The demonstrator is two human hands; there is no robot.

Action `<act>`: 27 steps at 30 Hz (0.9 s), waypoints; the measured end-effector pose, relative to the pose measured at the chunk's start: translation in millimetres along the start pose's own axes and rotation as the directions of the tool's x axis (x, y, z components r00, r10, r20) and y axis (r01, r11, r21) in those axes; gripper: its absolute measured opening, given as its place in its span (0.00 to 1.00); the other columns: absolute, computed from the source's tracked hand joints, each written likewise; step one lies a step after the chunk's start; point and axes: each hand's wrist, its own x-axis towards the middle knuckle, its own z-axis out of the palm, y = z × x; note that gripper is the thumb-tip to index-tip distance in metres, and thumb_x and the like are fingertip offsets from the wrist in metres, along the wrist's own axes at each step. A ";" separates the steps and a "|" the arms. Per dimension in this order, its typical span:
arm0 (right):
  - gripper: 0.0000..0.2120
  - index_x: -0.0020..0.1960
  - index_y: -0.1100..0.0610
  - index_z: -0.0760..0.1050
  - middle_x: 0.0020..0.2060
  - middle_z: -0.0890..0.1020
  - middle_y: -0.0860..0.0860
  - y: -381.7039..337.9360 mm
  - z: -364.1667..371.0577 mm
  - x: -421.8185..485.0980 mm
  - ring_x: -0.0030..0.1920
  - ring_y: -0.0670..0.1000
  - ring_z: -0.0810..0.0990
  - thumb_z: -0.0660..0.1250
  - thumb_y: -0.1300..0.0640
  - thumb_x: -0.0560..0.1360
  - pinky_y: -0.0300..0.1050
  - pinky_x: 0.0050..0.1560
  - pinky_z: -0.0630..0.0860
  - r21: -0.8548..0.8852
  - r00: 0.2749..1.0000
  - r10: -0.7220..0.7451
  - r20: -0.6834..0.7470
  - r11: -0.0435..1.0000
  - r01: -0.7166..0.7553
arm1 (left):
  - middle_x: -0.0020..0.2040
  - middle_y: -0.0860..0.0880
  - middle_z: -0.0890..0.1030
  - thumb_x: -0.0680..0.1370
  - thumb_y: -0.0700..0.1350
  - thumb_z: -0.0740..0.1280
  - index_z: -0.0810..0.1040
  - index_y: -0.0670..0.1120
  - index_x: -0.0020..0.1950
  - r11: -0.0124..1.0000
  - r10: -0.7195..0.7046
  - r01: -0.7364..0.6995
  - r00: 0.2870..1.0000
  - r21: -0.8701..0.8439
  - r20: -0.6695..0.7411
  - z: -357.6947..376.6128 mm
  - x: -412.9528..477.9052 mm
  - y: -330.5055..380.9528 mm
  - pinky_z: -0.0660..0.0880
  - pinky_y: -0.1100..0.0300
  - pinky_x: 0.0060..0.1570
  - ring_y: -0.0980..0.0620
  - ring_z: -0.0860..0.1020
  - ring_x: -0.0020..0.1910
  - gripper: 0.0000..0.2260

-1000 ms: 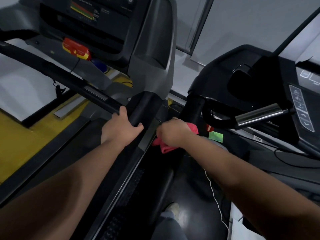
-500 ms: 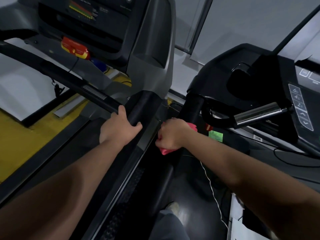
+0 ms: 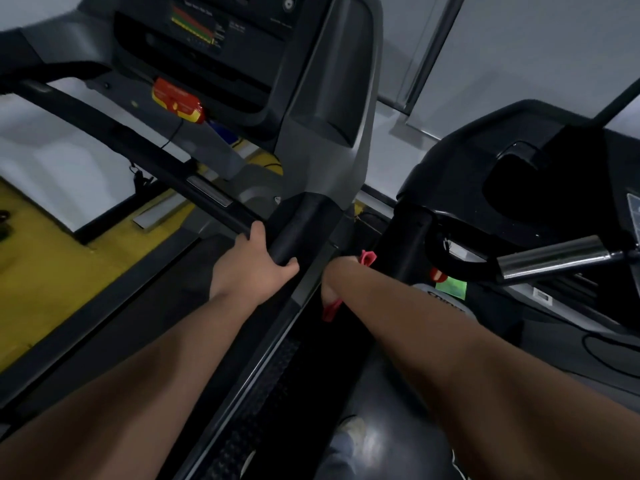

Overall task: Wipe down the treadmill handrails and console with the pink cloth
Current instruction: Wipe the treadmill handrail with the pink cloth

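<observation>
Both hands show, but your right hand (image 3: 330, 277) is mostly hidden behind its own forearm in the dark gap beside the neighbouring treadmill (image 3: 467, 161); scraps of the pink cloth (image 3: 367, 258) poke out above and below its grip. Your left hand (image 3: 251, 268) curls round the rounded, matte black handrail (image 3: 294, 230). Above, the grey console (image 3: 207, 46) is blurred and cut off. A shiny metal bar (image 3: 550, 256) juts from that machine.
</observation>
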 end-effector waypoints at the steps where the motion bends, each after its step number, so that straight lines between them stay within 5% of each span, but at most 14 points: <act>1: 0.26 0.75 0.53 0.60 0.73 0.64 0.50 -0.7 1.9 2.6 0.71 0.53 0.63 0.56 0.44 0.80 0.36 0.63 0.65 0.022 1.000 -0.015 0.008 1.000 0.015 | 0.55 0.45 0.73 0.73 0.63 0.64 0.61 0.48 0.67 1.000 0.000 0.000 1.000 -0.003 0.003 -0.1 -0.1 0.0 0.73 0.55 0.36 0.46 0.76 0.44 0.30; 2: 0.25 0.74 0.53 0.61 0.72 0.65 0.49 -1.1 4.6 7.8 0.71 0.53 0.64 0.56 0.43 0.80 0.33 0.59 0.67 0.028 1.000 -0.019 0.003 0.999 0.019 | 0.55 0.45 0.73 0.73 0.63 0.64 0.61 0.48 0.66 1.000 0.000 0.000 1.000 -0.006 0.007 -0.4 -0.2 -0.1 0.74 0.55 0.36 0.46 0.76 0.45 0.30; 6: 0.26 0.70 0.50 0.68 0.68 0.71 0.48 -2.2 15.7 21.3 0.68 0.55 0.69 0.58 0.38 0.77 0.52 0.63 0.67 0.049 0.983 0.072 -0.169 0.997 -0.065 | 0.55 0.44 0.74 0.73 0.63 0.65 0.61 0.48 0.66 1.000 -0.001 0.001 1.000 -0.008 0.008 -0.9 -1.1 -0.1 0.71 0.56 0.35 0.46 0.76 0.43 0.29; 9: 0.22 0.60 0.53 0.76 0.58 0.79 0.51 2.3 32.2 17.4 0.59 0.55 0.76 0.55 0.41 0.77 0.45 0.49 0.69 0.213 0.880 0.119 -0.460 0.977 -0.021 | 0.54 0.45 0.74 0.73 0.63 0.64 0.61 0.48 0.65 1.000 -0.003 0.003 1.000 -0.015 0.014 -1.6 -1.1 0.9 0.70 0.56 0.33 0.46 0.76 0.42 0.28; 12: 0.21 0.45 0.54 0.80 0.43 0.82 0.51 14.5 67.4 3.5 0.47 0.55 0.79 0.53 0.43 0.75 0.45 0.49 0.73 0.265 0.555 0.096 -0.826 0.936 0.232 | 0.53 0.45 0.73 0.73 0.62 0.64 0.61 0.48 0.64 1.000 -0.002 0.002 1.000 -0.018 0.015 -1.6 -2.1 1.3 0.72 0.56 0.33 0.45 0.76 0.42 0.28; 15: 0.15 0.43 0.57 0.79 0.43 0.81 0.50 29.6 112.1 3.8 0.49 0.53 0.78 0.58 0.50 0.73 0.43 0.59 0.69 0.218 0.185 0.150 -0.971 0.871 0.439 | 0.54 0.44 0.73 0.73 0.62 0.64 0.61 0.47 0.65 1.000 0.004 -0.004 1.000 -0.006 0.014 -0.8 -2.1 1.7 0.71 0.56 0.33 0.45 0.76 0.43 0.28; 19: 0.10 0.50 0.56 0.74 0.52 0.77 0.52 15.4 150.9 15.3 0.60 0.56 0.68 0.61 0.52 0.72 0.34 0.67 0.55 0.392 0.000 0.449 -0.893 0.779 0.490 | 0.55 0.43 0.73 0.74 0.62 0.64 0.61 0.47 0.64 1.000 0.009 -0.009 1.000 -0.004 0.017 0.3 -2.0 1.6 0.68 0.57 0.30 0.45 0.75 0.42 0.27; 22: 0.09 0.49 0.53 0.70 0.51 0.71 0.50 -3.4 159.2 23.6 0.56 0.49 0.64 0.61 0.50 0.71 0.27 0.62 0.53 0.534 -0.047 0.690 -0.722 0.599 0.597 | 0.55 0.43 0.73 0.74 0.62 0.63 0.61 0.47 0.64 1.000 0.012 -0.012 1.000 -0.001 0.020 0.5 -2.0 1.7 0.69 0.56 0.31 0.45 0.74 0.41 0.27; 24: 0.10 0.47 0.53 0.68 0.50 0.66 0.50 -14.5 160.8 28.6 0.53 0.42 0.64 0.60 0.48 0.69 0.24 0.59 0.56 0.577 -0.008 0.839 -0.544 0.381 0.723 | 0.56 0.43 0.73 0.74 0.62 0.63 0.61 0.47 0.65 1.000 0.012 -0.012 1.000 0.007 0.020 0.5 -2.4 1.9 0.69 0.56 0.31 0.45 0.74 0.41 0.27; 27: 0.09 0.47 0.49 0.65 0.48 0.69 0.51 -28.0 156.7 29.2 0.50 0.41 0.70 0.60 0.46 0.72 0.30 0.52 0.66 0.544 0.272 0.907 -0.321 -0.058 0.837 | 0.55 0.43 0.73 0.74 0.62 0.63 0.61 0.47 0.65 1.000 0.012 -0.013 1.000 0.013 0.014 1.0 -2.8 1.5 0.70 0.56 0.31 0.44 0.75 0.42 0.28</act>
